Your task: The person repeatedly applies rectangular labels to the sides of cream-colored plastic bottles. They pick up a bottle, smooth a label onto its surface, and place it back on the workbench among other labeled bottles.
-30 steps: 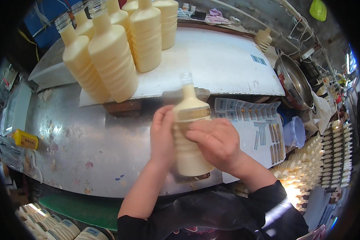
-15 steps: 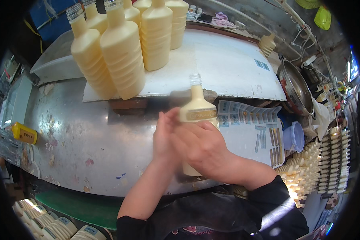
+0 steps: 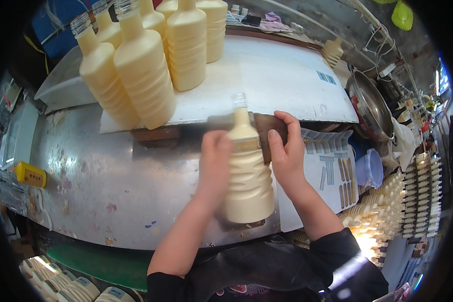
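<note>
In front of me a cream ribbed bottle (image 3: 249, 183) with a clear threaded neck rests against a dark brown block. A gold-brown label strip crosses its shoulder. At the bottle's left side is my left hand (image 3: 215, 163), blurred, its fingers bent near the shoulder; whether they grip is unclear. To the bottle's right my right hand (image 3: 290, 153) is open, thumb and forefinger apart, beside the brown block (image 3: 268, 128). A sheet (image 3: 312, 194) with blue-grey and brown label strips lies right of the bottle, partly under my right forearm.
Several cream bottles (image 3: 146, 75) stand on the raised white board (image 3: 282, 75) at the back left. A yellow bottle (image 3: 30, 174) lies at the left of the metal table (image 3: 110, 186). At right are a lilac bucket (image 3: 370, 170), a metal pan (image 3: 370, 103) and many stacked bottles (image 3: 418, 201).
My hands were together over the bottle's front; now they are apart. The right hand moved right and up off it, leaving the ribbed body in sight. The view shifted slightly.
</note>
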A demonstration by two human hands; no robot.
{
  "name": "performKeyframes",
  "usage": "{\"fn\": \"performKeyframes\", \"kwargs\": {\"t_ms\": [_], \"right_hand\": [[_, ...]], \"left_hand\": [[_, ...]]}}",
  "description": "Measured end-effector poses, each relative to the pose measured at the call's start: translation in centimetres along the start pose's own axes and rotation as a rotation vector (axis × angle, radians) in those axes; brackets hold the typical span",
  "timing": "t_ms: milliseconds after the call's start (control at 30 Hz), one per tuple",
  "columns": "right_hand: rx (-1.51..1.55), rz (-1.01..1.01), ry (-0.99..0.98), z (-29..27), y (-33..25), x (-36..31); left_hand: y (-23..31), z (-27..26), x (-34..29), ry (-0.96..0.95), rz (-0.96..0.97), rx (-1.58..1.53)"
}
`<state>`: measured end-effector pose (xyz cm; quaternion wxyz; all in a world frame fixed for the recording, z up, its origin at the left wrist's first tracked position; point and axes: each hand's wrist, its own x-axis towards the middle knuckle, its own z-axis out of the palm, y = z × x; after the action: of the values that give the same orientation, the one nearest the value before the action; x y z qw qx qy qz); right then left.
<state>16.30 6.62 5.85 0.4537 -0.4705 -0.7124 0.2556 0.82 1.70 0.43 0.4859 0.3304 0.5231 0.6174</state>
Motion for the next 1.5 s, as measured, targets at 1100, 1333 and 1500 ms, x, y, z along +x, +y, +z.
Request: {"fn": "performKeyframes", "kwargs": {"t_ms": [1100, 1333, 1500], "right_hand": [[-0.235, -0.192, -0.124, 2.8, -6.4, 2.1], [-0.232, -0.207, -0.112, 2.0, -3.4, 2.5], [-0.086, -0.153, -0.085, 0.0, 0.4, 2.6]], "left_hand": [[2.9, 1.6, -2.0, 0.116, -0.186, -0.39], [0.9, 1.1, -0.8, 0.094, -0.01, -0.041], [0.6, 0.5, -0.4, 0.064, 0.039, 0.176]]}}
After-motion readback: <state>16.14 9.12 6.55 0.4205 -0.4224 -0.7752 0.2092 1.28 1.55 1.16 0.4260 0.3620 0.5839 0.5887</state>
